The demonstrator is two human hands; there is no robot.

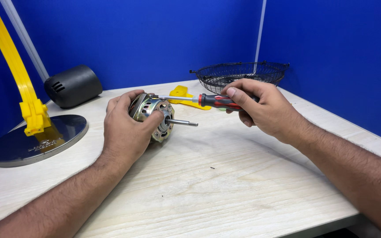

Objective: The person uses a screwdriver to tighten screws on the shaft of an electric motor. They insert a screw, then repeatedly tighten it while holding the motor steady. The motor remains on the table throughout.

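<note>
Your left hand (126,128) clamps the fan motor (154,115) mid-table, shaft pointing right. Right hand (261,108) fingers close on the screwdriver (208,100), tip at the casing's far edge. Screw-work step; next calls for steady tip seating.

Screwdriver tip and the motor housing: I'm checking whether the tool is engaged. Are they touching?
Touching. The head view shows the screwdriver shaft tip meeting the top edge of the motor, with no visible gap.

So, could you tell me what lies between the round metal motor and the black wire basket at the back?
In the head view, a yellow plastic part lies between motor and basket, with the screwdriver crossing above it.
</note>
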